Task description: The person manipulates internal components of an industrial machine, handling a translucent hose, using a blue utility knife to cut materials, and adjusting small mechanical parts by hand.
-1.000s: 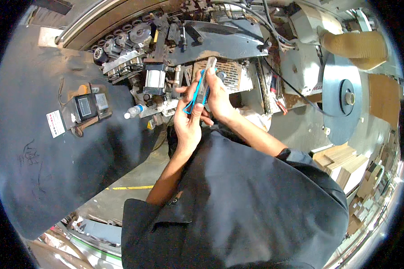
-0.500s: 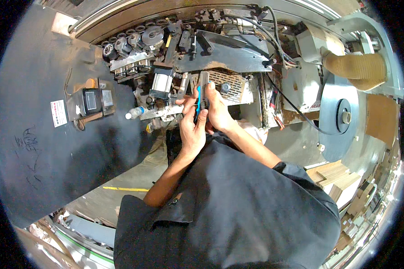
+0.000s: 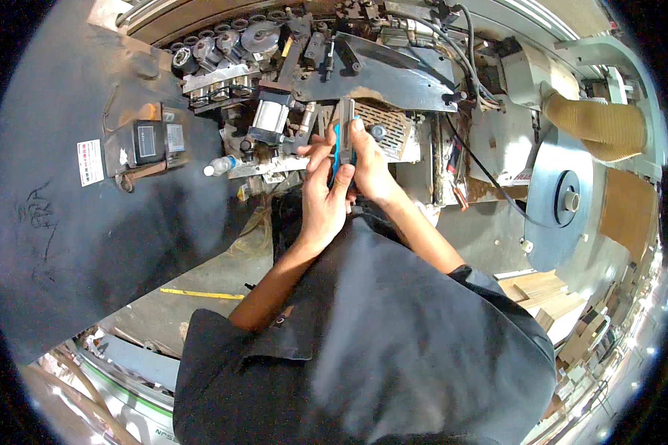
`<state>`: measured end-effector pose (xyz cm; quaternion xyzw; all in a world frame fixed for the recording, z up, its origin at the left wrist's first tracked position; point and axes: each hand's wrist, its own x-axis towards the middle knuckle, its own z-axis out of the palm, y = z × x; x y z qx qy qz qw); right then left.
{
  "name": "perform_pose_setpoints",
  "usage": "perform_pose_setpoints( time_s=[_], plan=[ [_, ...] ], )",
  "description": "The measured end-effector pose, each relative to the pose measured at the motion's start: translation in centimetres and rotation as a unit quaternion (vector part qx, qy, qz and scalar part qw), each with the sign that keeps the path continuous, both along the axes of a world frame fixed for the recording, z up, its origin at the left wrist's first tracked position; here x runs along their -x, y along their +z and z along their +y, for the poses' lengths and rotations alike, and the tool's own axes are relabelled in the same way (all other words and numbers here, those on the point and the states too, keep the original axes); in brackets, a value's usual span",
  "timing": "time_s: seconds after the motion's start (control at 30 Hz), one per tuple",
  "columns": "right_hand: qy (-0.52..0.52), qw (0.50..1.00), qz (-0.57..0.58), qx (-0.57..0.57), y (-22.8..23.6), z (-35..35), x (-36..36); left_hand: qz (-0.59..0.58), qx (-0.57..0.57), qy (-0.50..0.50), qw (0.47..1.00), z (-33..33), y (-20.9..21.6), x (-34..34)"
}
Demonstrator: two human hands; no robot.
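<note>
Both hands are closed around a narrow grey metal tool with a bright blue edge (image 3: pixel 346 115), its long end pointing away from me. My left hand (image 3: pixel 323 200) grips it from the left, thumb upright along its near part and fingers curled at the blue side. Along the right side my right hand (image 3: pixel 369 170) wraps it, thumb stretched up the metal. The palms and fingers hide the tool's lower part, so its exact kind is unclear. Just beyond it lies a slotted metal plate (image 3: pixel 384 122) on the machine.
Machine parts with a silver cylinder block (image 3: pixel 271 115) stand left of the hands. A small clear bottle (image 3: pixel 221 166) lies at the dark table's (image 3: pixel 59 245) edge, near a black box (image 3: pixel 148 142). To the right are a tan ribbed hose (image 3: pixel 594 126) and a large grey disc (image 3: pixel 549 193).
The view has shifted slightly. Both hands still hold the tool, which now reaches a little farther over the machine.
</note>
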<state>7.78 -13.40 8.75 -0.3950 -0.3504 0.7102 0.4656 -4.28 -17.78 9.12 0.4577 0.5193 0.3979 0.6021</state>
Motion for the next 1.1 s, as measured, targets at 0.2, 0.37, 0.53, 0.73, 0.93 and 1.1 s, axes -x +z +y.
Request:
perform_pose_setpoints(
  time_s=[0.2,0.37,0.53,0.73,0.93,1.1],
  plan=[
    [-0.03,0.992,0.105,0.056,-0.5,0.7,-0.4,0.04,-0.036,-0.043,0.998,0.8,1.0,0.1],
    [-0.044,0.994,0.087,0.05,0.5,1.0,-1.0,-0.005,-0.046,-0.036,0.998,0.7,1.5,0.1],
    [0.015,0.999,-0.008,-0.043,1.3,0.5,-1.5,0.026,-0.066,-0.003,0.997,1.0,1.4,0.3],
    [0.007,0.995,-0.065,-0.072,2.4,0.0,-1.7,0.081,-0.129,0.0,0.988,0.6,0.1,0.6],
    [0.024,0.996,-0.076,-0.05,1.8,0.1,-1.7,0.082,-0.123,-0.002,0.989,0.4,-0.4,1.0],
    [0.013,0.99,-0.129,-0.053,0.8,-0.1,-2.0,0.074,-0.107,-0.006,0.992,0.3,0.3,1.0]
  ],
)
